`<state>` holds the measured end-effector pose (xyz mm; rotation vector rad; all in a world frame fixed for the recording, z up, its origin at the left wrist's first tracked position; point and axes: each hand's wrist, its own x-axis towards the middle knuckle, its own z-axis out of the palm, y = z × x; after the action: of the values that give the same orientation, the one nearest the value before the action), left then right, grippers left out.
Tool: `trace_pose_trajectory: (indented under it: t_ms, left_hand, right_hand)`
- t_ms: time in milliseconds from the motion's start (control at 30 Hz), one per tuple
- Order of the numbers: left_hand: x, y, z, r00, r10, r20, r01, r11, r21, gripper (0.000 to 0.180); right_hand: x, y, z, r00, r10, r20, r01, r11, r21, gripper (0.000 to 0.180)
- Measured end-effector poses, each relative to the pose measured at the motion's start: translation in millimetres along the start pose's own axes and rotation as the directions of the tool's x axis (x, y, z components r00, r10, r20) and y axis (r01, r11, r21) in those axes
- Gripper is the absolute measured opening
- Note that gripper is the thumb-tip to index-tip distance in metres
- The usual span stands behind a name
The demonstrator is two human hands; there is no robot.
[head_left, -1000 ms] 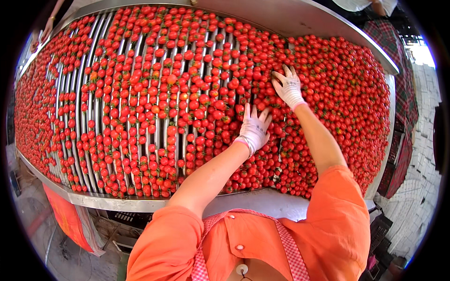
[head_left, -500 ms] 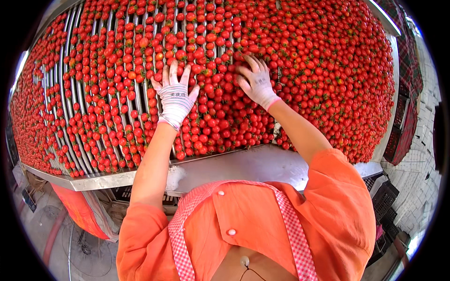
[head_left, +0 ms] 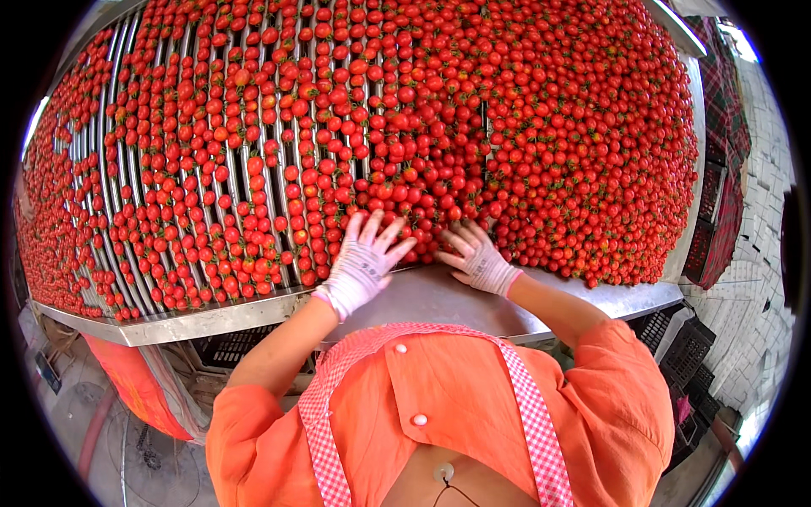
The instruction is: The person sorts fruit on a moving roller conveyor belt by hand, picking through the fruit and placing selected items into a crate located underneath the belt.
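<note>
Sorting small red tomatoes [head_left: 439, 182] on the roller bed [head_left: 127, 169]: left hand [head_left: 363, 266] splayed wide at the near rim, right hand [head_left: 477, 258] spread flat beside it, holding nothing; next, probably picking out poor fruit.

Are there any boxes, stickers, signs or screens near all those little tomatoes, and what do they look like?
No labels, signs or screens show.
Black plastic crates: stacked on the person's right, below the metal table's edge, open lattice sides.
More crates: upright along the right rim, dark with red showing through.
Nothing packaged lies by the left hand or right hand, only loose cherry tomatoes.
</note>
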<state>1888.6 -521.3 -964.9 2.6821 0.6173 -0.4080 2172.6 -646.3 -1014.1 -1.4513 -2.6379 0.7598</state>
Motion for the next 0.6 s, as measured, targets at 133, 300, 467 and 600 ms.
trace_pose_trajectory:
  t_ms: [133, 300, 467, 600]
  left_hand:
    - [-10.4, -30.5, 19.5, 0.996, 0.048, 0.075, -0.056, 0.991, 0.119, 0.096]
    - [48.1, -34.8, -2.0, 0.999, -0.051, -0.008, 0.052, 0.996, 0.075, 0.101]
    - [139.3, -66.7, -19.9, 0.938, -0.312, -0.155, 0.316, 0.949, 0.004, 0.104]
    - [198.6, -102.0, -40.2, 0.893, -0.383, -0.236, 0.407, 0.911, 0.061, 0.099]
  right_hand:
    - [54.5, 26.5, 0.7, 0.964, -0.244, -0.102, 0.245, 0.970, -0.011, 0.073]
    - [102.3, 72.7, -13.0, 0.931, -0.360, -0.058, 0.351, 0.928, -0.127, 0.069]
    - [144.5, 124.3, -51.0, 0.953, -0.275, -0.128, 0.239, 0.941, -0.238, 0.073]
    - [181.0, 180.9, -91.3, 0.985, -0.051, -0.167, -0.019, 0.919, -0.395, 0.073]
